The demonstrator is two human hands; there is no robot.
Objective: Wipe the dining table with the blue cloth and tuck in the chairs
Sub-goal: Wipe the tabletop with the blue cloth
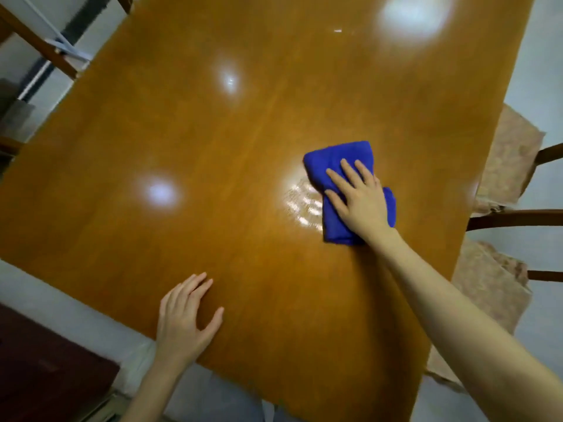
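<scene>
the blue cloth [341, 156] is lying folded on the right half of the glossy wooden surface [243, 132], nearer the right edge than the middle. the right hand [361, 197] is pressing flat on it, covering its lower right part. its fingers [350, 172] are stretching out straight and slightly spread across the fabric, released rather than clenched and not curling round it. just left of the cloth, wet streaks [304, 205] are glinting on the wood. the right forearm is reaching in from the lower right corner, crossing over the surface.

the left hand [182, 318] is resting on the surface close to the near edge, well apart from the cloth. its fingers [195, 287] are lying relaxed and slightly bent, with the thumb spreading out to the right, and they are grasping nothing.

two chairs are standing along the right side, over a pale floor [542, 71]. the farther chair [508, 156] is showing a beige patterned seat sticking out from under the surface edge, and the nearer chair [490, 287] is doing the same, with dark wooden rails showing beside them. what is looking like a third chair [45, 47] is showing only a brown wooden frame at the upper left, just beside the surface's left edge. soft patches of reflected light are shining on the wood. a dark red slab [45, 360] is sitting at the lower left; what it is cannot be told.
</scene>
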